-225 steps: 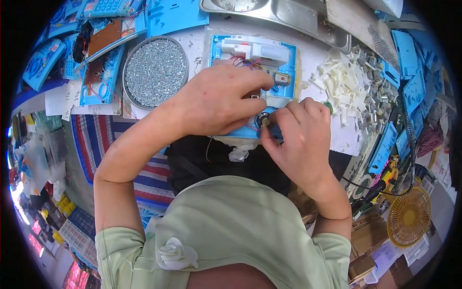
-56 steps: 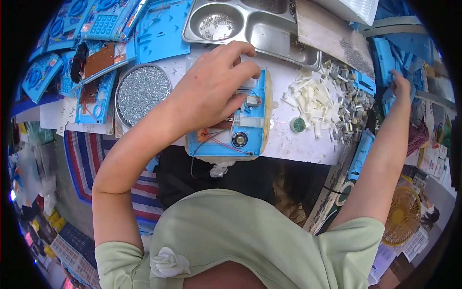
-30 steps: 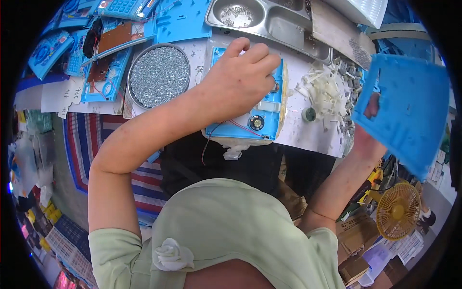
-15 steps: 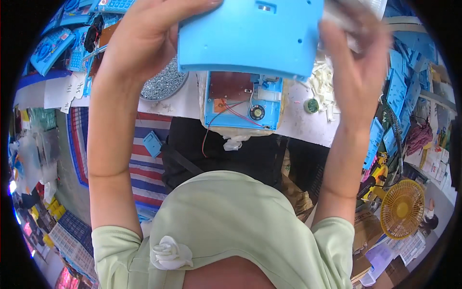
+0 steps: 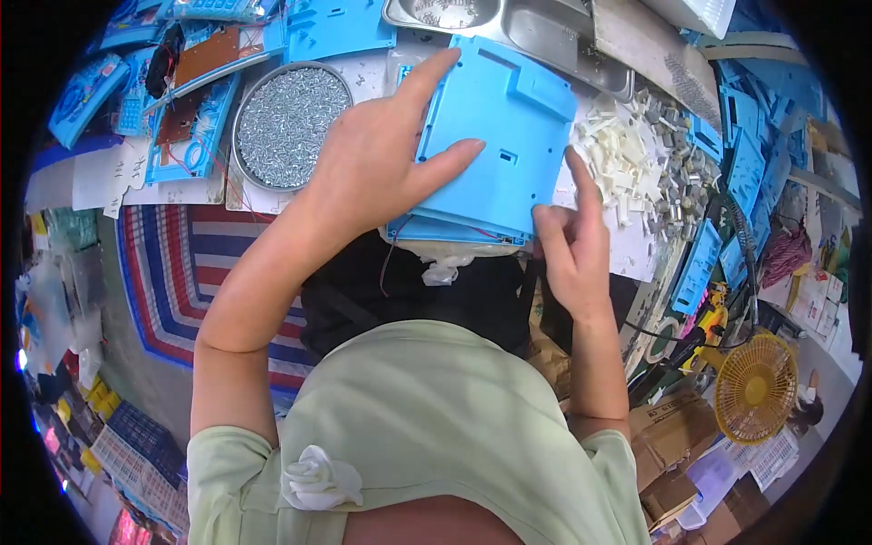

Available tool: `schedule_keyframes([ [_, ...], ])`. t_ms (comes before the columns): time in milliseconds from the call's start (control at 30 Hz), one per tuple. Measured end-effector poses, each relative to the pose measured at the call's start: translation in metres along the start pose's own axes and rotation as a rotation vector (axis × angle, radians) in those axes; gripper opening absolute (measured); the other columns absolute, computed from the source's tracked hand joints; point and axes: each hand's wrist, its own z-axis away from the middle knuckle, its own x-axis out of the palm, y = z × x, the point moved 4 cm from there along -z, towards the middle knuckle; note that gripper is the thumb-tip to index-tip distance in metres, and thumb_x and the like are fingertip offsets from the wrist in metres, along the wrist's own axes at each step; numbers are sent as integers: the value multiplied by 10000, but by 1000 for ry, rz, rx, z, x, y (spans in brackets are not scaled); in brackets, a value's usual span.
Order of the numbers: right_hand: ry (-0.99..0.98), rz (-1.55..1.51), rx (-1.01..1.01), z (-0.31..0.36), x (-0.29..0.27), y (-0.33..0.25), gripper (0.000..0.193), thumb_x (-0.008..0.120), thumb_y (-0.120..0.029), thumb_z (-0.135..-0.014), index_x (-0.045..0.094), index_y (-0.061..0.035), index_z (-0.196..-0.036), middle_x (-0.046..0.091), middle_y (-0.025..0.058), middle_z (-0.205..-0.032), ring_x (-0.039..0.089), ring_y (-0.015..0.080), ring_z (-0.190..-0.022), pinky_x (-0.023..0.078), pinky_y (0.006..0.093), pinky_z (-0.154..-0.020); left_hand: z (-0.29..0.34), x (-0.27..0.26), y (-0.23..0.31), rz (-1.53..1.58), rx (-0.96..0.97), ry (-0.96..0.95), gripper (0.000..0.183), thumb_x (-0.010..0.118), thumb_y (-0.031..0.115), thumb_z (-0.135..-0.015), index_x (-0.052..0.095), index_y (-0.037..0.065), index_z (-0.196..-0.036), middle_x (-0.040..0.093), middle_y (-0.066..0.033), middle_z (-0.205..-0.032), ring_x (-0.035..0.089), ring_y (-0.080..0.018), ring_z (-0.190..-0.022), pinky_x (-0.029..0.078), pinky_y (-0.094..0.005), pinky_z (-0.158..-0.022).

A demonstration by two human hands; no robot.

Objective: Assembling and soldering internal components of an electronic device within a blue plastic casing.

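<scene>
A flat blue plastic back cover [image 5: 495,136] with screw holes and a small slot lies slightly askew over a blue electronics housing [image 5: 427,227], hiding nearly all of its inside. My left hand [image 5: 377,154] grips the cover's left side, its thumb lying across the top face and its index finger along the edge. On the opposite side, my right hand [image 5: 577,241] holds the lower right edge between thumb and fingers. A thin wire hangs out at the housing's front left corner. Beneath the housing is a plastic-wrapped pad [image 5: 445,263].
Left of the housing stands a round tin of screws [image 5: 292,125]. White plastic parts [image 5: 622,159] and small metal pieces [image 5: 677,173] are heaped to the right. Metal trays [image 5: 554,41] sit behind, and blue assemblies [image 5: 191,136] crowd the far left. A yellow fan [image 5: 756,386] stands at lower right.
The blue cover has come down from in front of my face-height reach onto the housing, turning as it went. Both hands have lowered with it, the right one moving to its edge.
</scene>
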Motion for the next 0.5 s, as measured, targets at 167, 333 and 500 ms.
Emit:
schedule_keyframes([
  [167,-1,-32,-50,-4,9,1,676,611,-94,-999,293,33,-1581,446,-5,-573,426,80,-559,357,242,-563,5,-4,-5,69,-65,-7,768,780,252,-872,442,84,-1540,502,-16,-649,468,-136,-572,401,-294,-556],
  [333,-67,-13,-19,-1,6,1,681,598,-66,-994,288,25,-1593,463,4,-579,447,81,-556,398,242,-580,11,-7,-5,63,-127,-15,778,788,244,-863,445,86,-1543,500,-13,-651,472,-138,-583,405,-289,-563],
  [500,-92,-66,-16,7,8,8,669,591,-48,-988,310,18,-1592,477,11,-597,462,81,-563,415,248,-585,16,-7,-3,30,-147,-29,783,796,232,-853,452,81,-1540,494,-25,-656,486,-146,-578,412,-291,-559],
])
